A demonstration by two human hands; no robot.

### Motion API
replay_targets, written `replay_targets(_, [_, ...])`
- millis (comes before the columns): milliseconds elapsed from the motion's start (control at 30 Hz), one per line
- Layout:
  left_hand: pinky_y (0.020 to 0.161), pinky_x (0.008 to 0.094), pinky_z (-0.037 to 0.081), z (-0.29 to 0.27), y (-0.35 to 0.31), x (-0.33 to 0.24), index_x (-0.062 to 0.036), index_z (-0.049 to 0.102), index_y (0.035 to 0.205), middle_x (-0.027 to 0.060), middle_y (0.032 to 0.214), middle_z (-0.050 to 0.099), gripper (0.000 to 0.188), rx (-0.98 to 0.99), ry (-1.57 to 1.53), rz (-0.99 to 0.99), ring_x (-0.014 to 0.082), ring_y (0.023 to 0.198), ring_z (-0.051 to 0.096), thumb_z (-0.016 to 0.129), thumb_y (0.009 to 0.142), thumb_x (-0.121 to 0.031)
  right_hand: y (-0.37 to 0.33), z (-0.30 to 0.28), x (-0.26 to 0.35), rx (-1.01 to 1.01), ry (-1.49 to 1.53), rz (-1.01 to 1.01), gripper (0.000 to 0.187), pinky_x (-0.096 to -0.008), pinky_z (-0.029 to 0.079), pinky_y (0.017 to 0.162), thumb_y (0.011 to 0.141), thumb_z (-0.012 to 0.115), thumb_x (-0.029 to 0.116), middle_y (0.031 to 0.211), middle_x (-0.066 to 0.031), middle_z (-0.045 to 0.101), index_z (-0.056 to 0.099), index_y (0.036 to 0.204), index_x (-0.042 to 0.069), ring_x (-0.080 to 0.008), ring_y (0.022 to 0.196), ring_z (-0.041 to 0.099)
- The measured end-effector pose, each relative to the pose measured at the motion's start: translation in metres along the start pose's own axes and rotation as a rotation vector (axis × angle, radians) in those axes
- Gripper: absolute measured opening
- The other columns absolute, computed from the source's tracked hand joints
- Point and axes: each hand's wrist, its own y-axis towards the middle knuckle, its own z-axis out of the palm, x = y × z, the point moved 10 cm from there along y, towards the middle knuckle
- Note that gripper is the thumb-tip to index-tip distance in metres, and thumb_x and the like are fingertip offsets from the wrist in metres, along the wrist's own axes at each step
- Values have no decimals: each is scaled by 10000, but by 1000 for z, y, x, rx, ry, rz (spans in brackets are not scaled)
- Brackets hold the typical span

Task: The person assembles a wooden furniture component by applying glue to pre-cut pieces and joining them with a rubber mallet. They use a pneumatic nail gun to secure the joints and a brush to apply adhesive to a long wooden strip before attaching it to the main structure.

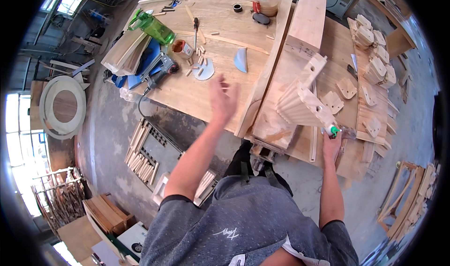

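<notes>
Holding a green-capped bottle [334,129] in the right hand [331,144], fingers wrapped round it, just beside the fluted wooden piece [300,102] on the right half of the bench [220,13]. Left hand [224,99] blurred, fingers loosely parted, nothing visible in it — near the dowels [200,60]. Looks like a dowel-gluing step; next move probably calls for a fingertip pinch on one dowel. Fluted piece: holed end up toward camera, flutes running down to picture-left. Bottle: cap up — long axis foreshortened, can't tell exactly.
</notes>
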Motion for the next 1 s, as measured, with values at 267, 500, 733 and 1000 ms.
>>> replay_targets(267, [968,512,547,-27,170,168,7,666,1259,252,1238,661,403,-15,644,-72,417,1126,677,744,976,-270,-30,-49,-55,-37,-253,-50,808,-411,521,1132,914,817,104,1441,-193,626,437,1621,10,-275,1337,619])
replay_targets(500, [945,510,586,5,238,266,-42,769,1100,237,1074,754,248,362,1029,-63,387,1073,728,639,974,-211,-81,-102,-98,-257,94,220,726,-407,503,1173,951,740,88,1451,-194,617,434,1604,-3,-298,1372,604])
replay_targets(733, [844,546,611,25,240,215,17,774,895,272,951,761,359,459,1018,320,449,930,753,665,978,-316,-60,-100,-58,-122,-831,208,632,-503,524,1056,922,766,229,1360,-248,658,569,1490,33,-438,1253,640])
replay_targets(1000, [923,498,577,13,229,228,14,706,1029,240,1066,730,291,343,1105,457,416,1051,713,588,1014,-252,-32,-98,-90,-72,-504,265,496,-474,568,982,907,737,191,1166,-263,730,650,1341,-31,-372,1118,720])
